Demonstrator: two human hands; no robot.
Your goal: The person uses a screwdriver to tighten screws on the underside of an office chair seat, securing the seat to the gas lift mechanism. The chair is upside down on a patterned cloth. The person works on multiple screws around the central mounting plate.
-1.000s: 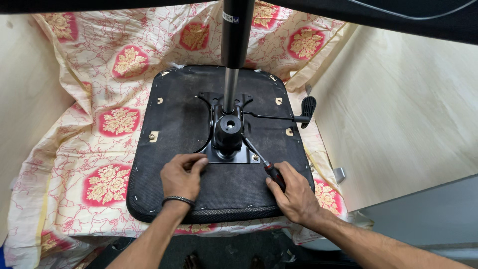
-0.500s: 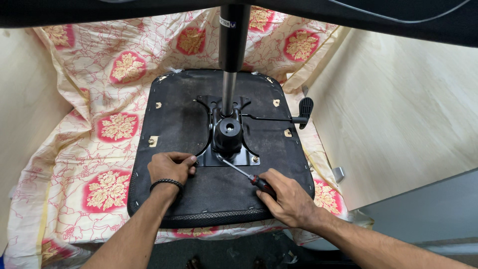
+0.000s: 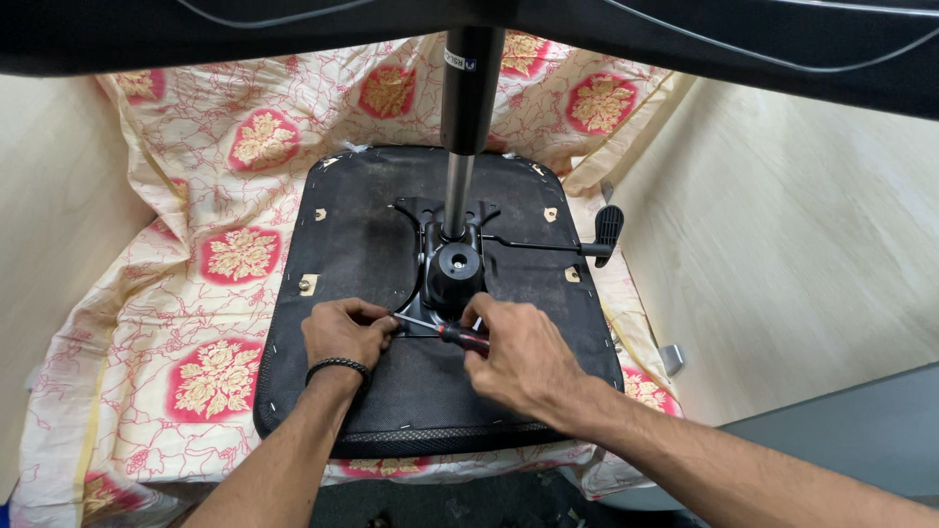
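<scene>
A pale, smooth wooden surface (image 3: 812,254) is seen on the right and left, and a cream cloth (image 3: 186,293) printed with red and gold floral medallions is spread, rumpled, across the middle. A grey strip of floor (image 3: 861,430) is visible at the near right. On the cloth an upturned chair seat (image 3: 362,235) is laid, a rounded black panel of dull, fibrous fabric with a textured near edge. At its centre a black metal mechanism plate (image 3: 452,269) is fixed, from which a shiny cylinder column (image 3: 458,186) rises toward the far side, and a thin lever with a black paddle handle (image 3: 606,230) is extended to the right. A screwdriver (image 3: 445,330) with a red and black handle is gripped in the right hand (image 3: 518,352), fingers closed around it, near the plate's near edge. The slim metal shaft is pinched at its tip by the left hand (image 3: 342,332), on whose wrist a black braided band (image 3: 337,368) is worn
</scene>
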